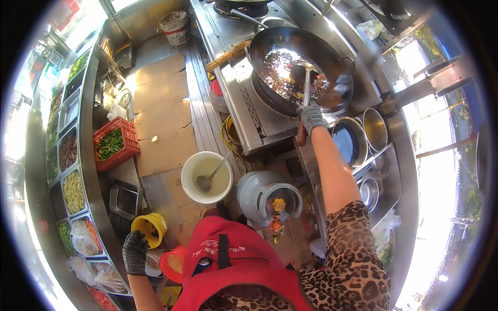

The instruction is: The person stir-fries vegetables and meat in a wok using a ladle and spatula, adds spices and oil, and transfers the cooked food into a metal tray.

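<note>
My right hand (pixel 311 117), in a grey knit glove, grips the handle of a metal wok ladle (pixel 307 83) with a brown grip end. The ladle's head rests in dark, bubbling or glossy liquid with food bits inside a large black wok (pixel 336 91) on the steel stove. My left hand (pixel 135 250), in a dark grey glove, hangs low at the left with curled fingers, beside a yellow bucket (pixel 164 229). Whether it holds something is not visible. Below it to the right are a red container (pixel 167 265) and a pale tub of grainy contents.
A white bucket (pixel 184 177) of cloudy liquid holds a ladle. A grey gas cylinder (pixel 249 198) stands beside it. Food trays line the left counter (pixel 93 175); a red crate (pixel 126 149) of greens sits near. Metal pots (pixel 365 144) are right of the stove; a bamboo brush (pixel 227 56) lies left of the wok.
</note>
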A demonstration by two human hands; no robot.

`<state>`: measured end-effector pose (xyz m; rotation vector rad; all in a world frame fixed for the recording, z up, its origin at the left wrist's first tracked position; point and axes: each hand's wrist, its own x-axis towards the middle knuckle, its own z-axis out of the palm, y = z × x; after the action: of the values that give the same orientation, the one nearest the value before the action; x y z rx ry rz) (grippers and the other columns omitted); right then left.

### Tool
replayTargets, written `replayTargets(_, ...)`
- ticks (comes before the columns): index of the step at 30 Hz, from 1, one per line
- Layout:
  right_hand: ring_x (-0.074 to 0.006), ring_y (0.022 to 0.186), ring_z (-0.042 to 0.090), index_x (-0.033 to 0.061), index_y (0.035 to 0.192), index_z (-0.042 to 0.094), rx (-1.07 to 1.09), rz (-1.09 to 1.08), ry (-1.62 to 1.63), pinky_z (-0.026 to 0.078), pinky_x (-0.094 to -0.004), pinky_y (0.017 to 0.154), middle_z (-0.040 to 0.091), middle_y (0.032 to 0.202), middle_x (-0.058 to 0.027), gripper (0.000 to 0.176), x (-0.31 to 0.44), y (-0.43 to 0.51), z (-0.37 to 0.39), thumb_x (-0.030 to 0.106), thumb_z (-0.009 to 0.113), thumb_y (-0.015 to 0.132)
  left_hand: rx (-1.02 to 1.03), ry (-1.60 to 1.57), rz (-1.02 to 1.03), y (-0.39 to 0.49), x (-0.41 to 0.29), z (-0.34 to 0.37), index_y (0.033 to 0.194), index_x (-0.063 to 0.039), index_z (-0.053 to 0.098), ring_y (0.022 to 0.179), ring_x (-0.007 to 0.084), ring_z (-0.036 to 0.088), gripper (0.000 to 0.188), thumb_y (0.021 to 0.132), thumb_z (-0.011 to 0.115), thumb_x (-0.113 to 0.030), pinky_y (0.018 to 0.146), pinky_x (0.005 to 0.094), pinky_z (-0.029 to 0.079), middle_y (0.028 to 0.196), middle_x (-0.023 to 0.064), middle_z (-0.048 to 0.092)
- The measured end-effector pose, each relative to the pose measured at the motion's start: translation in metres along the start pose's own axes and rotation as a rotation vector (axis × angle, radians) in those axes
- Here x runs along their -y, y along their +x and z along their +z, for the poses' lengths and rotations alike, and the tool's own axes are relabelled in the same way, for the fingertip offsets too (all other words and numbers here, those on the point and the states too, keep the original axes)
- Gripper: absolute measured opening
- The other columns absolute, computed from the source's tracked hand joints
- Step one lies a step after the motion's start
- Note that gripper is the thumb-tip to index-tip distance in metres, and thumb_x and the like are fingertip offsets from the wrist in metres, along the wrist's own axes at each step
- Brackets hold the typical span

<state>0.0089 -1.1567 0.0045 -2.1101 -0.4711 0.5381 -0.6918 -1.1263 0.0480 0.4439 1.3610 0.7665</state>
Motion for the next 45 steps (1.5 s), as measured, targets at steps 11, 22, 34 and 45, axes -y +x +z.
replayTargets(11, -0.0125, 0.047, 0.051, 0.0051, 0.1, 0.06, 0.215, 0.204, 0.021, 0.044, -0.0259, 0.042, 0.055, 0.064, -0.0021, 0.024, 0.077, -0.135, -0.1, 0.008, 0.058, 0.076, -0.04, 0.055, -0.058, 0.07, -0.066, -0.032, 0.101, -0.008, 0.059, 0.062, 0.0175, 0.059, 0.018, 0.088, 0.061, -0.02, 0.05, 0.0294, 0.05, 0.083, 0.0064, 0.062)
replayTargets(22, -0.0126, 0.043, 0.05, 0.0066, 0.096, 0.057, -0.32, 0.191, 0.354, 0.041, -0.0275, 0.035, 0.055, 0.064, -0.0019, 0.02, 0.056, -0.079, 0.106, 0.003, 0.058, 0.076, 0.079, 0.203, 0.003, 0.295, -0.271, -0.046, 0.097, -0.01, 0.058, 0.06, 0.0169, 0.058, 0.014, 0.087, 0.06, -0.019, 0.047, 0.0303, 0.048, 0.079, 0.0064, 0.061)
replayTargets(34, -0.0146, 0.053, 0.052, 0.0009, 0.109, 0.059, -0.467, 0.291, -0.016, 0.043, -0.03, 0.048, 0.057, 0.07, -0.0056, 0.031, 0.102, -0.057, 0.181, 0.013, 0.06, 0.08, 0.104, 0.066, -0.08, 0.415, -0.38, -0.102, 0.104, -0.009, 0.058, 0.06, 0.02, 0.058, 0.023, 0.087, 0.062, -0.023, 0.048, 0.0324, 0.05, 0.08, 0.0065, 0.06)
replayTargets(45, -0.0114, 0.088, 0.058, 0.0044, 0.104, 0.064, -0.486, -0.02, 0.21, 0.045, -0.0241, 0.082, 0.064, 0.098, -0.0038, 0.017, 0.29, 0.093, 0.25, 0.009, 0.055, 0.09, 0.324, 0.483, 0.226, 0.524, -0.486, 0.209, 0.096, -0.005, 0.062, 0.068, 0.0105, 0.056, 0.014, 0.085, 0.061, -0.014, 0.055, 0.0242, 0.045, 0.08, 0.003, 0.057)
